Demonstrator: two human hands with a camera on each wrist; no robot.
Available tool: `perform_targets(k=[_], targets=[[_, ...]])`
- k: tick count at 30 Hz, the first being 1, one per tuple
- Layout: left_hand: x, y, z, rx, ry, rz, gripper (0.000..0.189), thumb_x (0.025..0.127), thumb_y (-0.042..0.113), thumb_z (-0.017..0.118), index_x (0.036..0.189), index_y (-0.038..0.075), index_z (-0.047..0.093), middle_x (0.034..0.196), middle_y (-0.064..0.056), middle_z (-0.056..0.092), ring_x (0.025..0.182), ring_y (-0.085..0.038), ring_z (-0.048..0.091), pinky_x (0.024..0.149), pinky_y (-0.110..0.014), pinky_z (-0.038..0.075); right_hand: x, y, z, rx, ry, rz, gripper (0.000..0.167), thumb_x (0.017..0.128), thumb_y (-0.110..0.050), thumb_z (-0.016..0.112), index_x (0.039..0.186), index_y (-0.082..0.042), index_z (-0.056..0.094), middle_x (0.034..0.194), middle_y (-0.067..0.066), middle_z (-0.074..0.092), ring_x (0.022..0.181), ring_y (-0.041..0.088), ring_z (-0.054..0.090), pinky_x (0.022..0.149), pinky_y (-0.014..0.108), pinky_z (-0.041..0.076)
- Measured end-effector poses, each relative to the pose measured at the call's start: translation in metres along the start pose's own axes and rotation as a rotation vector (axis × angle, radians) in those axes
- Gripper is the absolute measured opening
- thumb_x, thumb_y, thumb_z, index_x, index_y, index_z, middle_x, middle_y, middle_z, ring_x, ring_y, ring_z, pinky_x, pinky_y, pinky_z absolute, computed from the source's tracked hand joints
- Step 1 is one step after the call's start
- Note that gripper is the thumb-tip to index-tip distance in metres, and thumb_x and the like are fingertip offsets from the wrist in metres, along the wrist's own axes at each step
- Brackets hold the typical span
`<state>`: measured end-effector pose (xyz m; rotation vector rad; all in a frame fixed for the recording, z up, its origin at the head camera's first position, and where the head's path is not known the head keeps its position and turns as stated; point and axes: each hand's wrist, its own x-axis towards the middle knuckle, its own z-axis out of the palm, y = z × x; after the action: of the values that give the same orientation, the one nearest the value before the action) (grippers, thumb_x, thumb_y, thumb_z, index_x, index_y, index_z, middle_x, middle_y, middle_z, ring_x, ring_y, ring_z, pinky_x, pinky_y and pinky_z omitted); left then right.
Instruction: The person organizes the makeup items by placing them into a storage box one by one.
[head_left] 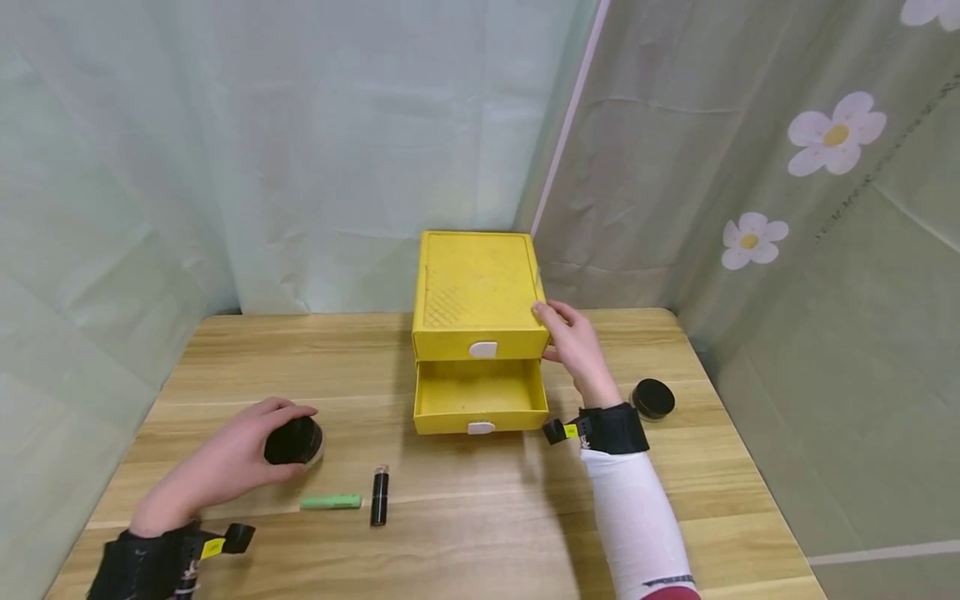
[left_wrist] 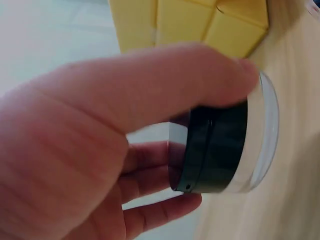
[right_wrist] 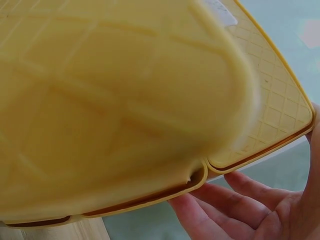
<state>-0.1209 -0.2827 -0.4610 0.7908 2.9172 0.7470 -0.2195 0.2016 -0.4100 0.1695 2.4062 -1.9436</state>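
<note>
A round jar with a black lid (head_left: 291, 442) and a clear base (left_wrist: 263, 135) is in my left hand (head_left: 242, 457). The thumb and fingers grip it round its side, at the left of the wooden table. Farther back stands a small yellow drawer box (head_left: 480, 283), its lower drawer (head_left: 480, 422) pulled out with a bare floor and its upper drawer (head_left: 442, 345) closed. My right hand (head_left: 579, 346) holds the box at its front right corner, thumb on the top edge. In the right wrist view its fingers (right_wrist: 240, 205) touch the box's side.
In front of the left hand's jar lie a green stick (head_left: 331, 502) and a black tube (head_left: 380, 497) with a pale end. A second black-lidded jar (head_left: 653, 398) sits right of the right wrist. Curtains (head_left: 337, 150) hang behind and beside the table (head_left: 480, 533).
</note>
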Motion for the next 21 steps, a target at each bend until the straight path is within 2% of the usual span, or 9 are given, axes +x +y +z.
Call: perform_targets(k=[8,14,21], targets=[[0.021,0.036,-0.009,0.016,0.1,0.2,0.078,0.075,0.018,0.099,0.145,0.01,0.066,0.127,0.0,0.063,0.104,-0.015,0.062,0.083,-0.038,0.058,-0.001,-0.001,0.001,0.002,-0.004,0.0,0.082,0.101,-0.064,0.064,0.161,-0.011,0.048,0.149,0.017,0.058,0.124,0.036,0.066,0.1,0.054,0.057],[0.043,0.064,-0.013,0.011,0.135,0.303,0.081,0.076,0.02,0.098,0.149,0.013,0.064,0.134,-0.002,0.064,0.113,-0.018,0.064,0.09,-0.044,0.058,0.0,-0.001,-0.001,0.007,-0.002,-0.009,0.081,0.101,-0.064,0.064,0.16,-0.011,0.049,0.147,0.017,0.058,0.123,0.036,0.066,0.1,0.056,0.057],[0.068,0.093,-0.009,-0.031,0.161,0.413,0.08,0.074,0.021,0.099,0.146,0.012,0.066,0.133,-0.002,0.064,0.113,-0.018,0.063,0.092,-0.044,0.057,0.0,-0.001,-0.001,0.002,-0.003,-0.012,0.081,0.101,-0.064,0.064,0.16,-0.011,0.05,0.148,0.017,0.058,0.124,0.037,0.066,0.098,0.055,0.058]])
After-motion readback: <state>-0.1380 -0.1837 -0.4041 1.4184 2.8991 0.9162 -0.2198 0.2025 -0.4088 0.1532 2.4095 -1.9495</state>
